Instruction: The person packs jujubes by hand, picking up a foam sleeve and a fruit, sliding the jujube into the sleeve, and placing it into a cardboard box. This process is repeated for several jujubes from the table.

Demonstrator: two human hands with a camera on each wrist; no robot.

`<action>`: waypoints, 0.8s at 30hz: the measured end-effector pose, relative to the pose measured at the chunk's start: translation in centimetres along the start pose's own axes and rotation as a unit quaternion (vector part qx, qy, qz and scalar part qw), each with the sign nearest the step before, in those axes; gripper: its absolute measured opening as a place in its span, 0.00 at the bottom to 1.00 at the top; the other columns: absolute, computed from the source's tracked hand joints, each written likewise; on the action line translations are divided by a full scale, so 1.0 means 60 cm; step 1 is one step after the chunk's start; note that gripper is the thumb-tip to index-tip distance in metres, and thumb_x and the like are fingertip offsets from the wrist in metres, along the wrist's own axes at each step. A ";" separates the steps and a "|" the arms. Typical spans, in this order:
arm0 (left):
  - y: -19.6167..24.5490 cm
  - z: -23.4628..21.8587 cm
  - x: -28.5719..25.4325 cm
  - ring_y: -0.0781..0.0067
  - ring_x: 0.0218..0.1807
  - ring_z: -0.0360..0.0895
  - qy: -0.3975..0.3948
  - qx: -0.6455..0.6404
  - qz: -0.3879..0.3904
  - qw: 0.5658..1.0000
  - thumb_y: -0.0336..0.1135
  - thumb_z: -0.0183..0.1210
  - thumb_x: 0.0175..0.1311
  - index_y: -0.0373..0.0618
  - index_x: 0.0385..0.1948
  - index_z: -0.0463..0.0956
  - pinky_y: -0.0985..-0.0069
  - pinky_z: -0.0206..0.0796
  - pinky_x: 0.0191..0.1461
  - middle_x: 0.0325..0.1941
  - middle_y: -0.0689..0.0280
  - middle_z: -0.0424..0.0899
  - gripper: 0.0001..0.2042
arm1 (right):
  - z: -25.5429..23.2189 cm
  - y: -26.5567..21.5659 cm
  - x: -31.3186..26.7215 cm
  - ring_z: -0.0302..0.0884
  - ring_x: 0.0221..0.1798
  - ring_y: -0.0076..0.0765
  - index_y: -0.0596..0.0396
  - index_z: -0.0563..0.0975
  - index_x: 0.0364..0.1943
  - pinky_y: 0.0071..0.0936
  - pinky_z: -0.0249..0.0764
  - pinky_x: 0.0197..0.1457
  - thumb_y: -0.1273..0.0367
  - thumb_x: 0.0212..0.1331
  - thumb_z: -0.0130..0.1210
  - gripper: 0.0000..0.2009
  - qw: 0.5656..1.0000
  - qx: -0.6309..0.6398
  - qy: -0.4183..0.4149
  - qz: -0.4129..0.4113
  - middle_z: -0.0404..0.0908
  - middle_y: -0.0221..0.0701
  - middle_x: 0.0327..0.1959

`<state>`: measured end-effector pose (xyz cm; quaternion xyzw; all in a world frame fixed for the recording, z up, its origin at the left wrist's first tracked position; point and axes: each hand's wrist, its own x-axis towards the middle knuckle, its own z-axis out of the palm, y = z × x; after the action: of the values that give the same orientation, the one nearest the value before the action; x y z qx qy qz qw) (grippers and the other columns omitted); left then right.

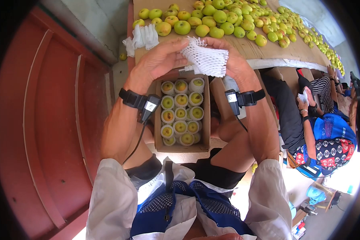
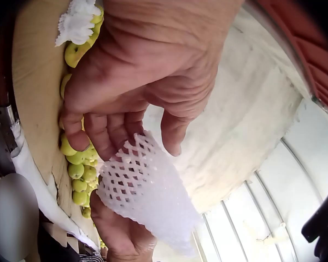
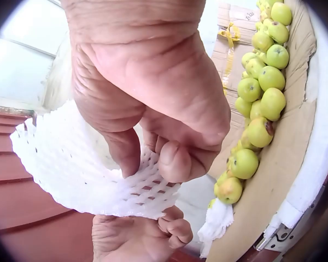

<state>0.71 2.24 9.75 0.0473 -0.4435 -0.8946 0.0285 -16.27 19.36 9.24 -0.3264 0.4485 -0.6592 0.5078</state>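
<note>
Beside a gray wall (image 1: 84, 24), apples (image 1: 227, 28) lie on brown cardboard (image 1: 276, 54).

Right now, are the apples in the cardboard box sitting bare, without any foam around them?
No, white foam nets surround the apples in the cardboard box.

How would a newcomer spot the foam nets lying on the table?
Find the cardboard-topped table beyond the apple box. At its near left corner lie the foam nets: white, crumpled mesh, unlike the round, green-yellow apples beside them.
</note>
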 end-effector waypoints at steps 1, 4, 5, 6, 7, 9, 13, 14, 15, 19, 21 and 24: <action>-0.002 -0.002 0.001 0.72 0.59 0.76 -0.006 0.001 0.003 1.000 0.38 0.62 0.71 0.42 0.56 0.76 0.64 0.68 0.65 0.58 0.65 0.81 0.17 | 0.001 0.000 0.000 0.82 0.41 0.22 0.60 0.78 0.53 0.20 0.79 0.42 0.70 0.69 0.56 0.12 1.000 0.012 0.007 0.003 0.85 0.31 0.44; -0.007 -0.001 0.003 0.70 0.60 0.76 -0.017 0.012 0.008 1.000 0.37 0.61 0.70 0.40 0.58 0.75 0.63 0.66 0.68 0.58 0.63 0.80 0.19 | 0.003 0.002 0.001 0.82 0.39 0.20 0.58 0.79 0.52 0.17 0.78 0.39 0.68 0.68 0.58 0.12 1.000 0.015 0.019 0.013 0.84 0.29 0.42; -0.007 0.001 0.002 0.69 0.61 0.76 -0.014 0.021 0.006 1.000 0.36 0.61 0.70 0.39 0.60 0.74 0.63 0.66 0.68 0.59 0.62 0.80 0.20 | 0.000 0.004 0.006 0.82 0.39 0.19 0.57 0.79 0.51 0.16 0.78 0.39 0.67 0.68 0.59 0.12 1.000 -0.006 0.018 0.017 0.84 0.27 0.42; -0.007 0.005 0.000 0.67 0.61 0.75 -0.012 0.030 0.004 0.999 0.35 0.60 0.70 0.38 0.61 0.73 0.62 0.66 0.69 0.59 0.60 0.79 0.20 | 0.005 0.001 0.008 0.81 0.38 0.18 0.56 0.79 0.51 0.15 0.77 0.38 0.67 0.67 0.60 0.12 0.999 -0.026 0.016 0.021 0.84 0.26 0.41; -0.006 0.008 -0.004 0.68 0.61 0.76 -0.014 0.024 0.012 1.000 0.35 0.61 0.69 0.38 0.61 0.73 0.63 0.67 0.68 0.58 0.61 0.80 0.21 | 0.008 -0.002 0.004 0.81 0.38 0.17 0.55 0.80 0.50 0.15 0.76 0.37 0.66 0.66 0.61 0.13 0.999 -0.012 0.024 0.030 0.84 0.25 0.41; -0.004 0.013 -0.013 0.70 0.60 0.77 -0.019 0.013 0.026 0.999 0.37 0.63 0.68 0.38 0.60 0.73 0.66 0.68 0.67 0.57 0.62 0.81 0.22 | 0.019 -0.012 -0.010 0.80 0.37 0.15 0.53 0.80 0.50 0.13 0.75 0.35 0.64 0.64 0.63 0.13 0.998 0.017 0.039 0.046 0.84 0.22 0.40; -0.001 0.000 -0.014 0.66 0.62 0.76 -0.037 -0.029 0.035 0.998 0.33 0.60 0.68 0.36 0.61 0.71 0.62 0.67 0.69 0.60 0.59 0.79 0.22 | 0.045 -0.025 -0.015 0.80 0.37 0.15 0.52 0.80 0.50 0.13 0.74 0.36 0.65 0.62 0.66 0.15 0.995 0.071 0.044 0.048 0.84 0.21 0.40; 0.001 -0.001 -0.014 0.63 0.63 0.75 -0.039 -0.041 0.029 0.998 0.31 0.60 0.68 0.35 0.62 0.70 0.59 0.65 0.72 0.61 0.58 0.78 0.22 | 0.040 -0.021 -0.011 0.80 0.38 0.15 0.52 0.80 0.50 0.14 0.75 0.37 0.65 0.62 0.67 0.15 0.995 0.078 0.031 0.051 0.84 0.21 0.40; 0.003 -0.002 -0.015 0.60 0.65 0.74 -0.040 -0.053 0.022 0.998 0.29 0.59 0.67 0.35 0.63 0.69 0.55 0.63 0.74 0.62 0.57 0.77 0.22 | 0.038 -0.019 -0.010 0.80 0.38 0.15 0.52 0.80 0.50 0.14 0.75 0.38 0.65 0.61 0.67 0.15 0.995 0.084 0.018 0.054 0.84 0.21 0.40; -0.001 -0.008 -0.009 0.64 0.60 0.77 0.024 -0.026 0.018 0.999 0.30 0.59 0.69 0.37 0.59 0.72 0.61 0.68 0.69 0.58 0.59 0.79 0.18 | 0.043 -0.010 -0.007 0.81 0.39 0.16 0.54 0.80 0.52 0.16 0.77 0.41 0.66 0.60 0.68 0.17 0.998 0.056 0.012 0.037 0.84 0.22 0.42; -0.009 -0.002 -0.005 0.70 0.56 0.80 0.058 -0.006 0.047 0.997 0.33 0.61 0.68 0.37 0.55 0.75 0.68 0.73 0.62 0.55 0.62 0.81 0.17 | 0.047 -0.014 -0.005 0.81 0.40 0.16 0.54 0.80 0.51 0.17 0.76 0.41 0.66 0.60 0.67 0.17 0.999 0.041 -0.008 0.014 0.84 0.24 0.43; -0.005 0.002 -0.004 0.69 0.55 0.79 0.071 0.014 0.079 0.994 0.27 0.58 0.70 0.39 0.55 0.73 0.69 0.74 0.61 0.55 0.62 0.80 0.14 | 0.050 -0.016 -0.006 0.80 0.40 0.17 0.57 0.80 0.50 0.19 0.76 0.40 0.68 0.60 0.65 0.15 0.998 -0.039 0.045 -0.018 0.84 0.25 0.42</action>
<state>0.96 2.53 9.61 0.0755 -0.4552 -0.8776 0.1297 -13.88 18.99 11.27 -0.3239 0.4902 -0.6642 0.4623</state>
